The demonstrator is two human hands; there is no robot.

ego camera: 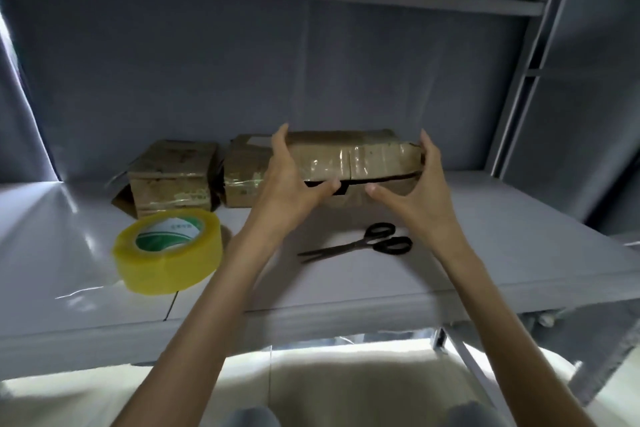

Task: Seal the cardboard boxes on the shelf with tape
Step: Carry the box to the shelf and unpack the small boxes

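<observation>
Held box: a flat cardboard box (pixel 353 158), already banded with clear tape, is gripped at both ends above the grey shelf (pixel 450 246).
Left hand (pixel 294 177): fingers are spread over the top edge, thumb hooked beneath.
Right hand (pixel 412 180): fingers are curled round the far end, thumb under the front.
Left of the fingers: a second box (pixel 242 180) is partly hidden by the left hand; a third box (pixel 171 177) stands just beyond.
Below the thumbs: black-handled scissors (pixel 363 243) are laid flat.
Near the left forearm: a yellow tape roll (pixel 168 253) is set.
</observation>
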